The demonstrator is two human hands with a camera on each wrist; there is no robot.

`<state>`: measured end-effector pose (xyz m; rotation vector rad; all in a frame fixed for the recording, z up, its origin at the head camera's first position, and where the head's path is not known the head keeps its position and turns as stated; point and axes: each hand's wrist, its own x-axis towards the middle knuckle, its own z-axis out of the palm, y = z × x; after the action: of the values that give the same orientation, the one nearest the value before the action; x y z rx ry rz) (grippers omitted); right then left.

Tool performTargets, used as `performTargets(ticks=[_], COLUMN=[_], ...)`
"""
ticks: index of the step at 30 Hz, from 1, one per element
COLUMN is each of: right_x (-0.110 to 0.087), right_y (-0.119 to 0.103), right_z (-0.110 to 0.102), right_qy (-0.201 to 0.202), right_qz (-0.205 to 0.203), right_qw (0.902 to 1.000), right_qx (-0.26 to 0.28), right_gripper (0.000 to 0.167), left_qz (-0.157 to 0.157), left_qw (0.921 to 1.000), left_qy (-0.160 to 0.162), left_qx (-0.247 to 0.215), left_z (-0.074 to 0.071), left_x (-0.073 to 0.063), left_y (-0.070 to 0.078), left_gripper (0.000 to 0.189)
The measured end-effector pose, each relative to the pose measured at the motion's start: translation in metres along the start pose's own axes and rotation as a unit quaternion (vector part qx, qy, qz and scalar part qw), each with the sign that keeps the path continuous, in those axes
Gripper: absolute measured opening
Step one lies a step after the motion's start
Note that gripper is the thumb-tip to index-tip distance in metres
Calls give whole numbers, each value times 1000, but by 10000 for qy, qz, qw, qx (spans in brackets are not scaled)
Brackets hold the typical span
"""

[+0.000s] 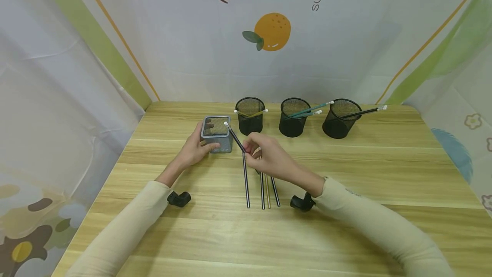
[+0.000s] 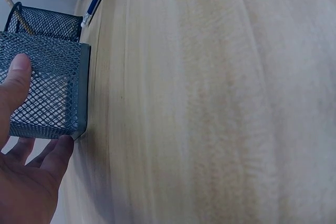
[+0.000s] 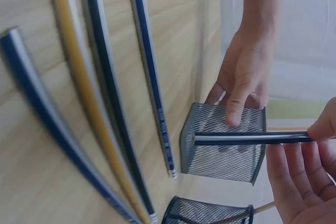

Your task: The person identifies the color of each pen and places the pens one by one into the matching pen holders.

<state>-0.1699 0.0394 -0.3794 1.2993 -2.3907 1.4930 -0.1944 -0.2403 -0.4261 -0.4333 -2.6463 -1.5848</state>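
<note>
My left hand [image 1: 194,148] grips a grey square mesh pencil holder [image 1: 222,143] standing on the table at left of centre. Its thumb lies along the near wall, the other fingers around the far side. Between right thumb and fingertips, my right hand [image 1: 269,157] pinches a dark blue pencil [image 1: 236,140], held slanted with its white eraser end overlapping the holder's right rim in the head view. Below that hand lie several pencils: a blue one [image 3: 149,72] apart on the holder's side, a yellow one [image 3: 94,98] and other dark ones, their far ends partly hidden by the hand.
Three round black mesh cups stand in a row at the back. The left cup [image 1: 250,126] has yellow pencils, the middle cup [image 1: 290,127] teal ones, and the tilted right cup [image 1: 335,128] black ones. A printed curtain [image 1: 192,54] hangs behind the wooden table [image 1: 230,243].
</note>
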Motion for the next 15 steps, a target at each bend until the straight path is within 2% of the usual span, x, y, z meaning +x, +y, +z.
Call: performTargets(ticks=[15], right_x=[31], right_y=[-20], right_z=[4], right_qy=[390], right_qz=[-512], right_qw=[9979], right_qx=[106], right_gripper=[18], left_qz=[141], left_qw=[9999], left_qy=[24], left_qx=[57], left_z=[0], left_x=[-2], left_y=[2], left_gripper=[83])
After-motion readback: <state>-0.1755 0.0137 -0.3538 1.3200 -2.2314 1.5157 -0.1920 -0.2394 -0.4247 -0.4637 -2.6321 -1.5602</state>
